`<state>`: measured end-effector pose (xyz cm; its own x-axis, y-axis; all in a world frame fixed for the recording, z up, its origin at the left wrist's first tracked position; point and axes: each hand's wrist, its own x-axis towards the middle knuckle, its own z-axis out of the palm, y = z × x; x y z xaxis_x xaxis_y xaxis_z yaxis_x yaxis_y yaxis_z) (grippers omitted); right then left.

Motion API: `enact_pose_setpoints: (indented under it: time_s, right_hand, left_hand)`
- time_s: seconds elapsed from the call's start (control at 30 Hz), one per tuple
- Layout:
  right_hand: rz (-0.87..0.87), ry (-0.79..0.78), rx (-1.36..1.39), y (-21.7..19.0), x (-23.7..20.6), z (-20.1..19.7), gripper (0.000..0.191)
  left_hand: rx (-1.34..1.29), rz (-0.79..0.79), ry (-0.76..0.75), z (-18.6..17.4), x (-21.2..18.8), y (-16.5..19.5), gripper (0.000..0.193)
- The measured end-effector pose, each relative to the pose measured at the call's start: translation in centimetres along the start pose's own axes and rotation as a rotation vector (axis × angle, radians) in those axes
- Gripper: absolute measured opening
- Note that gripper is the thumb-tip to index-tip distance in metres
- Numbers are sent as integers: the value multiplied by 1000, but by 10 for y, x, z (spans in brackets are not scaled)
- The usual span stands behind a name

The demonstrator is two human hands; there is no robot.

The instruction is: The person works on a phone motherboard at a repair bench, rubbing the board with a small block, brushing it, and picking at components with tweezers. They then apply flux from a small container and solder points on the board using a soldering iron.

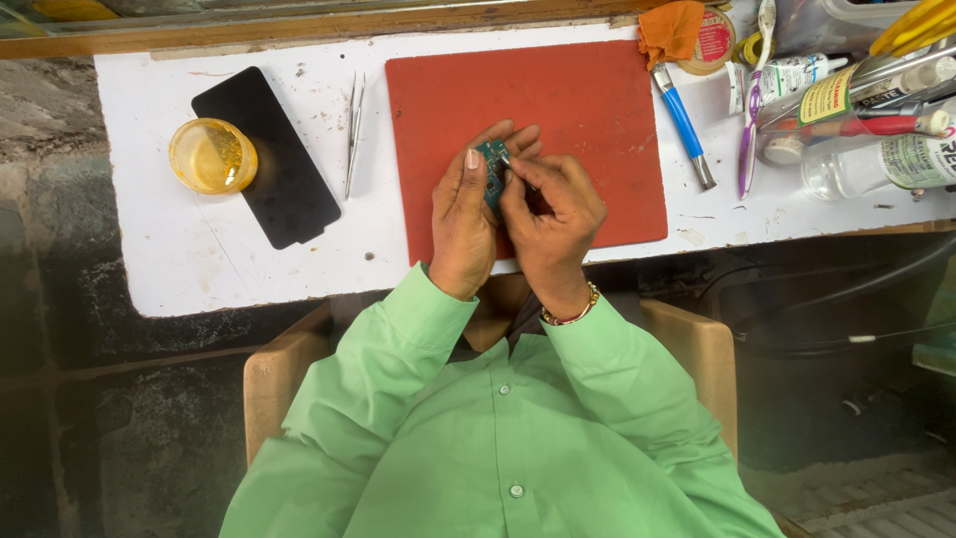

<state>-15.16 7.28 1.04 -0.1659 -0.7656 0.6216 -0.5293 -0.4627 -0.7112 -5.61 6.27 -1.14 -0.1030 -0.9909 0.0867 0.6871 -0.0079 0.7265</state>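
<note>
White worktop (199, 259) spans 9 to 3 o'clock, scuffed, wooden ledge (299, 35) along 12. Wooden chair (284, 374) at 6. Dark rough stone floor (110, 428) at 7, cables (846, 299) at 4. Even daylight.

both hands (513, 214) — circuit board (491, 167), red mat (597, 100)

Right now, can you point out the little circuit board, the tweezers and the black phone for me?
circuit board (492, 169), head view, on the blue-green face showing between the fingers.
tweezers (354, 130), head view, on the middle of the metal legs.
black phone (267, 159), head view, on the middle of the dark face.
</note>
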Motion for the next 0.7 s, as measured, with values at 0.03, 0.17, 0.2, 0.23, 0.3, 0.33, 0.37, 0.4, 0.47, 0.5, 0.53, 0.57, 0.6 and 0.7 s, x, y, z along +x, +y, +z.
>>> enact_pose_setpoints:
  time_s: [0.03,0.17,0.2,0.23,0.3,0.33,0.37,0.4,0.47,0.5,0.53,0.57,0.6,0.7]
  right_hand:
    - [14,1,2,0,0,0,14]
    - [4,-4,15,-1,-1,0,14]
    - [-14,-8,18,-1,-1,0,14]
    - [8,-4,23,-1,-1,0,14]
    - [52,3,35,-1,0,0,13]
    - [34,-3,27,-1,0,0,13]
    - [15,-9,18,-1,0,0,13]
    - [-4,-16,9,-1,0,0,14]
    - [40,1,15,-1,0,0,14]
    - [60,9,19,-1,0,0,14]
    - [35,2,14,-1,0,0,14]
    - [11,-5,8,-1,0,0,14]
    - [-12,-12,0,-1,0,0,14]
    - [38,0,12,0,-1,0,14]
  left_hand:
    - [0,0,2,0,0,0,64]
    - [3,-3,4,0,-1,1,63]
    - [4,-5,4,0,-1,1,63]
    - [-3,-6,5,0,0,1,63]
    - [-15,-7,6,0,0,0,63]
    - [-10,-4,4,0,0,1,63]
    - [-4,-1,1,0,0,1,63]
    - [1,1,-1,0,-1,0,63]
    - [-14,2,-1,0,0,0,63]
    - [-21,4,-1,0,0,0,63]
    - [-14,0,0,0,0,0,63]
    - [-7,-4,1,0,0,0,63]
    - [0,-10,3,-1,0,1,64]
    - [6,1,-1,-1,0,1,64]
